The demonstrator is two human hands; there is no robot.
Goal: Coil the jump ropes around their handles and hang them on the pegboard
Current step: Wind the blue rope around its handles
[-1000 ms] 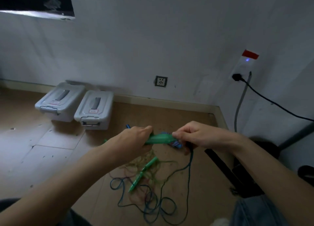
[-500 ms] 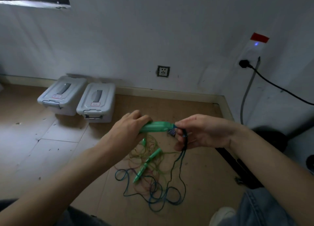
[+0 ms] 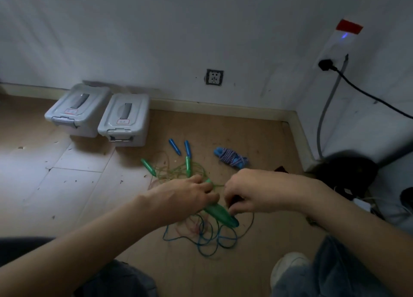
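My left hand (image 3: 190, 198) grips a pair of green handles (image 3: 221, 215) that slant down to the right, low over the floor. My right hand (image 3: 252, 194) has its fingers curled against the handles and pinches the dark blue cord there. That blue cord (image 3: 205, 238) lies in loose loops below the hands. A yellow-green cord (image 3: 176, 171) is tangled behind them with two more green handles (image 3: 148, 167) (image 3: 188, 166). Two blue handles (image 3: 174, 146) (image 3: 187, 148) lie further back. A coiled blue-and-white rope bundle (image 3: 231, 158) lies to the right. No pegboard is in view.
Two grey lidded boxes (image 3: 76, 111) (image 3: 125, 120) stand against the back wall at the left. A wall socket (image 3: 214, 77) is above the skirting. A black plug and cable (image 3: 326, 64) hang on the right wall above a dark object (image 3: 348, 171). My shoe (image 3: 288, 265) is at the lower right.
Both hands have dropped toward the floor with the green handles, which now slant down to the right instead of lying level. My view has tilted down, showing more of the floor.
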